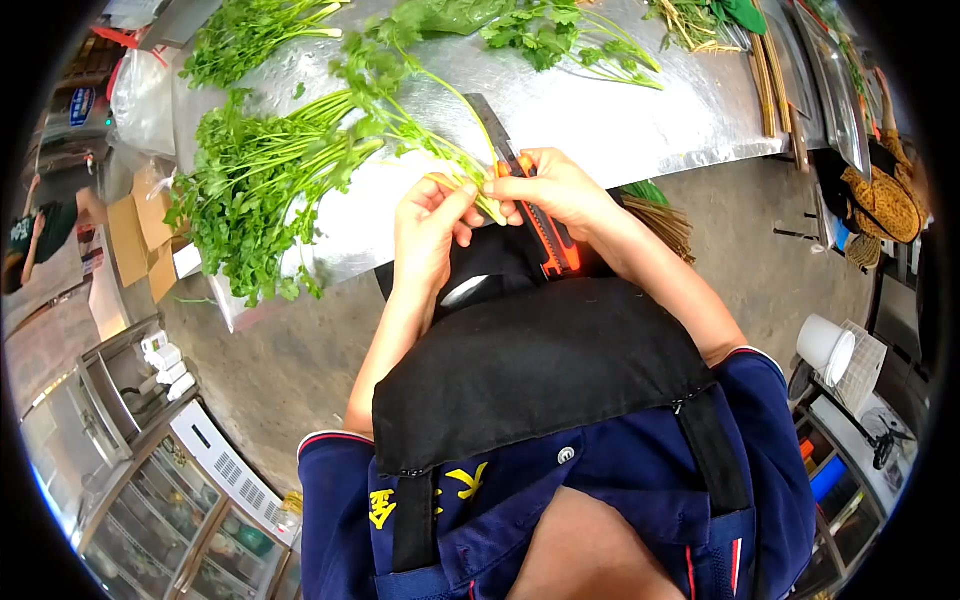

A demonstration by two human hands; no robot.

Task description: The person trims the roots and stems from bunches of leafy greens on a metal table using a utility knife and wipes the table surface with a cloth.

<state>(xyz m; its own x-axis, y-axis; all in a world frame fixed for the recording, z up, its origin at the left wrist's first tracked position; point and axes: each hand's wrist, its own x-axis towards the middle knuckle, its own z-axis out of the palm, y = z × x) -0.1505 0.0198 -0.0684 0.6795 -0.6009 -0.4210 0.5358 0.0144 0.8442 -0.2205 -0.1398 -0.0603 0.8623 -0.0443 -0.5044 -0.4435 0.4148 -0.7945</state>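
Observation:
Thin green stems with leafy tops, like Chinese celery [435,140], are pinched at their base between my two hands, over the table's near edge. My left hand [432,218] is closed on these stems with thumb and forefinger. My right hand [550,195] is closed round an orange and black utility knife [555,250]. Its dark, wide blade end points away from me, and the thumb and forefinger touch the stem ends. Just left of my hands lies a large celery pile [260,180] on the metal table [680,120].
More celery [250,45] lies at the back left, with a loose sprig [560,40] at the back middle. Wooden sticks [770,85] rest at the table's right side. An open cardboard box [140,230] stands left. A bundle of brown stalks [660,220] sits below the table edge.

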